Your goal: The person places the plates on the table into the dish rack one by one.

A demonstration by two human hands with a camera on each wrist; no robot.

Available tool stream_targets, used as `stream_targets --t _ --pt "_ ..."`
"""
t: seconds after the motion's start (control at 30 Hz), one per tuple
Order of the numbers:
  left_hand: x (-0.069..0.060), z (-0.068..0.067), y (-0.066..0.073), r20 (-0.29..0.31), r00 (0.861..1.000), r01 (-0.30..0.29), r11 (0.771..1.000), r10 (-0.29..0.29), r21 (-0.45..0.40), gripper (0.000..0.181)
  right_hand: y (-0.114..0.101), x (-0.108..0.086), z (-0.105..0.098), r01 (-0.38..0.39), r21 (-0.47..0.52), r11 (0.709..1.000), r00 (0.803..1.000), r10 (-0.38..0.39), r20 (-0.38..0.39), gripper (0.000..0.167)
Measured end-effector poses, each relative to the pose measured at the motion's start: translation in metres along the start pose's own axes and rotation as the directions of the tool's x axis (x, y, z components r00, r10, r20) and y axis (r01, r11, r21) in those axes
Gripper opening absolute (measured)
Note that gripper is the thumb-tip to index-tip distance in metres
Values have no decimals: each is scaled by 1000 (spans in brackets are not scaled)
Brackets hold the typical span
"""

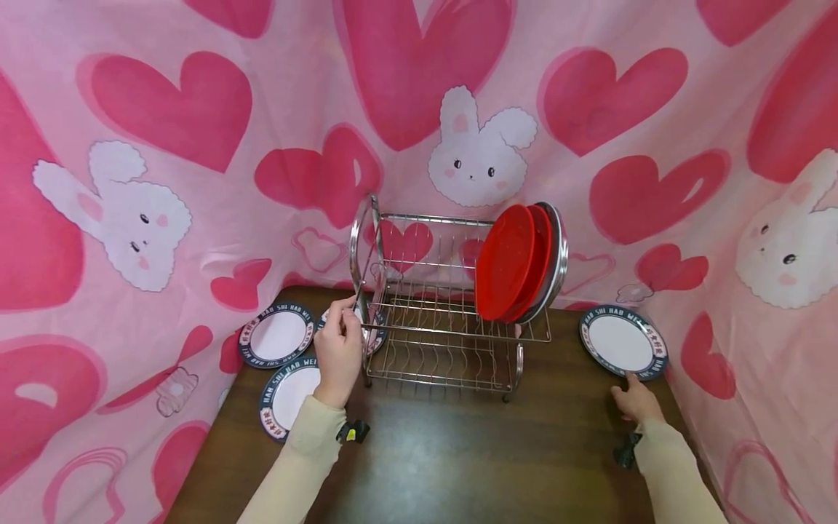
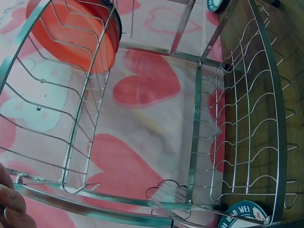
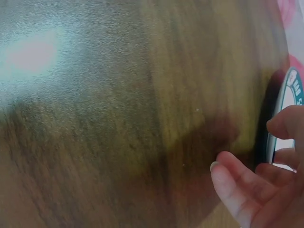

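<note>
A two-tier metal dish rack (image 1: 435, 331) stands on the brown table. My left hand (image 1: 340, 351) grips its left side frame near the upper tier; in the left wrist view, only some fingertips (image 2: 13, 204) show at the lower left edge. Red plates (image 1: 505, 263) and a dark one lean upright at the upper tier's right end. To the right, a white plate with a dark blue lettered rim (image 1: 623, 342) lies flat by the table's edge. My right hand (image 1: 638, 400) touches its near rim with an extended finger, the thumb (image 3: 223, 185) held apart from it.
More blue-rimmed plates lie left of the rack: one at the back (image 1: 278, 335), one nearer (image 1: 291, 400), and one (image 1: 377, 339) partly behind the rack's frame and my left hand. A pink heart-and-rabbit cloth (image 1: 294, 87) hangs round the table (image 1: 458, 451).
</note>
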State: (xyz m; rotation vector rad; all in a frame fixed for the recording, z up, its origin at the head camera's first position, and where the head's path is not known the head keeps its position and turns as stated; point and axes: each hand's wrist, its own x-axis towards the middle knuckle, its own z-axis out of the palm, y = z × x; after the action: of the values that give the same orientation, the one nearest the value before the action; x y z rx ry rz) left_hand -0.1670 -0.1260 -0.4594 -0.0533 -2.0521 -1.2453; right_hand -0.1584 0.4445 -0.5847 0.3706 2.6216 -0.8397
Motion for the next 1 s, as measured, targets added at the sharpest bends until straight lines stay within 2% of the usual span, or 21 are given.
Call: stream_targets --t 0.3,0.5,0.63,0.83,1.0 --pt "0 0 -1 -3 1000 1 1000 -1 -7 30 0 1 8 -9 -74 997 999 6 -47 72" --pt "0 1 -1 7 1000 10 1000 -9 -26 30 1 0 11 3 -71 997 995 -10 -102 67" --pt "1 1 0 2 1000 13 999 -13 -31 29 -3 -2 11 3 -38 999 992 -8 -126 60" --pt "2 1 0 7 1000 1 1000 0 -29 29 -4 -7 11 -34 66 997 993 41 -109 54" --pt "-1 1 -3 -1 1000 -18 1000 18 -16 29 -1 -13 15 -43 77 996 989 54 -137 48"
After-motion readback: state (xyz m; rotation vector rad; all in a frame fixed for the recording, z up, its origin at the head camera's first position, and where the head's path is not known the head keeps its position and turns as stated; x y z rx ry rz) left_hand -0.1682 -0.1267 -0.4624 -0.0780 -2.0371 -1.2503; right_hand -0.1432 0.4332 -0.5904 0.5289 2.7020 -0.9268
